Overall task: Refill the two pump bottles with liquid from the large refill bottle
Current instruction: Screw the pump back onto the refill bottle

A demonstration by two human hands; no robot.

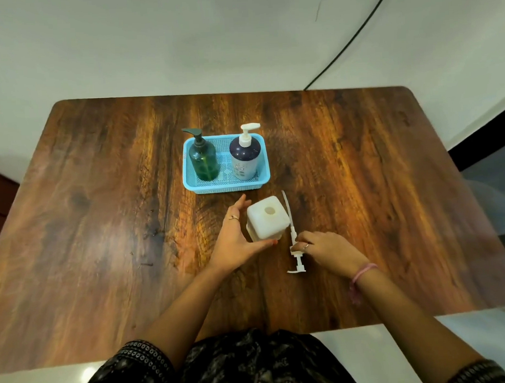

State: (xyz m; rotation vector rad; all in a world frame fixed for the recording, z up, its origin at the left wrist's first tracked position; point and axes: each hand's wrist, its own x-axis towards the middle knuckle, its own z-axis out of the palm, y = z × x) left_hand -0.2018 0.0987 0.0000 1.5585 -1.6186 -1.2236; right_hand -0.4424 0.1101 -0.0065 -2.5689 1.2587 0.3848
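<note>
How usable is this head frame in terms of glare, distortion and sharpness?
Head view: wide-angle lens bows the brown wooden table's edges; soft overhead glare streaks its right side; the blue plastic basket, green pump bottle and dark white-capped pump bottle read clearly; the white square refill bottle is overexposed, its surface washed out; left hand, right hand and white pump head slightly soft.

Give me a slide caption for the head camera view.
Left hand steadies opened refill bottle; right hand sets its pump on the table.
</note>
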